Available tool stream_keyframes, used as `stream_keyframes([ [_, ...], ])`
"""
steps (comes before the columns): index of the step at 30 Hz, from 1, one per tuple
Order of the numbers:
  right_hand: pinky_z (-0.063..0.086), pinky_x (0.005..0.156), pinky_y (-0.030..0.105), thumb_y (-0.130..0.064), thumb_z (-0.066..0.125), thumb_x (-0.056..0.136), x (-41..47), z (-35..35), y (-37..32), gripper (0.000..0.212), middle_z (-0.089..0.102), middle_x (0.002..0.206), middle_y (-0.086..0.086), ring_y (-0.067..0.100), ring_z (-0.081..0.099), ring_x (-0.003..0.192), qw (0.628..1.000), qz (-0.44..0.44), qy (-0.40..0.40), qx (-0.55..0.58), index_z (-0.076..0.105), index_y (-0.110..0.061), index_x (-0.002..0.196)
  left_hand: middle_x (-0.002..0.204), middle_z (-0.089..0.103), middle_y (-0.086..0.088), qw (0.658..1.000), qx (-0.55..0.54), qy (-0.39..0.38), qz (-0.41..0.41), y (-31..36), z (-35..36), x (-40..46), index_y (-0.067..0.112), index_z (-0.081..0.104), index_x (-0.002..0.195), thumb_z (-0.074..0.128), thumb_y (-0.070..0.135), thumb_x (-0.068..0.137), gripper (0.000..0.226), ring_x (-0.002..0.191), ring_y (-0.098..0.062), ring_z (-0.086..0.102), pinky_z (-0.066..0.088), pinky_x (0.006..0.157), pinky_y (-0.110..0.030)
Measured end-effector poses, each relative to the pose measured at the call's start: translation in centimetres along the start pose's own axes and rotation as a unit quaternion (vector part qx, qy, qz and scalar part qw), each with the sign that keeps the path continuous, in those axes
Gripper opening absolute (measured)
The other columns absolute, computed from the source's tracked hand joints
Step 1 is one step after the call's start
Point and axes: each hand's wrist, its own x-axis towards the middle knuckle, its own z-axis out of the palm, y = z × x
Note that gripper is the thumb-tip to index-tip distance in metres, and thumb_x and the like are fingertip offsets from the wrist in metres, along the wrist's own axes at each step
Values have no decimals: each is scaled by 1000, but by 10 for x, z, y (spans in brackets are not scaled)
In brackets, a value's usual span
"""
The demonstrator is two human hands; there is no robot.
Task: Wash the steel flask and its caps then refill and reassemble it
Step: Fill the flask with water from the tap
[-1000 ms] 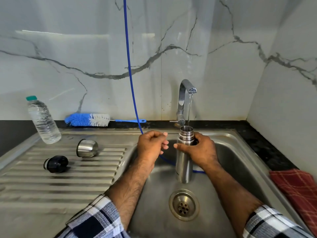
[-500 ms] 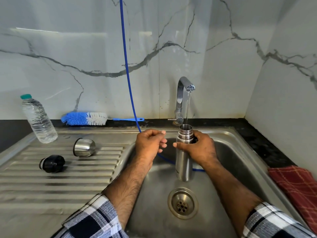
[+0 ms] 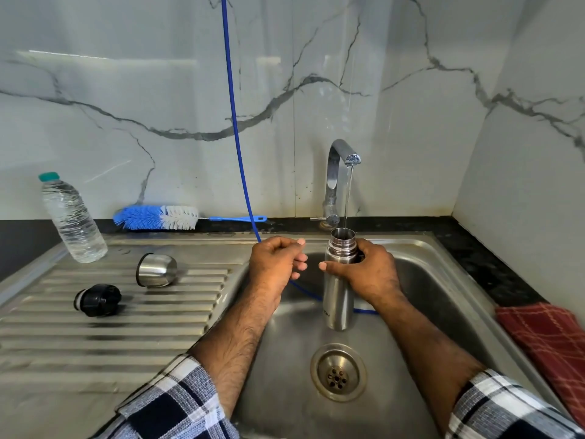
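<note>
Right hand (image 3: 368, 274) grips the tall, narrow steel flask (image 3: 338, 299) just below its threaded neck, fingers curled round the far side and the thumb laid across the front. It holds the flask upright over the basin of the stainless steel sink (image 3: 443, 280), open mouth under the curved chrome tap (image 3: 335, 172), from which a thin stream of water falls into the flask. Small dark letters run up the lower body of the flask; only "ON" can be read. Left hand (image 3: 277, 261) hovers just beside the flask with fingers curled in loosely, apart from it; a thin blue hose (image 3: 234, 122) passes behind the knuckles and down into the basin, and whether the hand pinches it cannot be told. On the ribbed draining board at the left lie the rounded steel cup cap (image 3: 156, 270) on its side and the black plastic stopper cap (image 3: 98, 300), near each other but apart. Behind them stand a clear plastic water bottle with a green cap (image 3: 71, 220) and, along the wall, a blue and white bottle brush (image 3: 158, 217). At the right edge lies a red checked cloth (image 3: 550, 343)
</note>
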Motion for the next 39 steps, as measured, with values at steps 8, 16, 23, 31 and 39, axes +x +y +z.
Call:
stream_keyframes([
  [8,54,89,28,-39,99,66,0,0,0,65,69,100,-15,4,65,94,1000,-6,-2,8,70,-26,123,75,77,-11,1000,-5,-4,-3,0,0,0,2,75,94,78,17,96,16,59,-16,68,53,51,-25],
  [16,46,77,20,-37,98,68,2,1,2,64,64,96,-18,-2,59,87,1000,-8,-8,-1,68,-26,124,79,79,-12,1000,5,-4,-3,0,0,0,5,75,93,78,18,96,14,63,-18,70,54,51,-25],
  [23,49,86,25,-36,98,69,2,1,2,66,65,102,-15,7,63,96,1000,-11,-5,2,68,-24,126,81,79,-13,1000,6,-4,-5,0,-1,-1,4,75,95,78,20,96,16,64,-18,70,55,53,-26],
  [31,51,85,26,-38,98,68,3,1,4,67,74,113,-7,8,65,96,1000,-13,-5,-3,68,-25,126,81,79,-14,1000,16,-7,-5,0,-1,-1,5,75,93,77,20,97,15,65,-18,71,55,54,-27],
  [39,45,72,16,-37,99,67,0,-2,2,60,66,91,-19,-5,61,86,1000,-20,-7,4,70,-26,119,87,80,-16,999,-15,-8,-42,2,1,5,5,74,99,72,11,99,6,66,-18,72,56,54,-27],
])
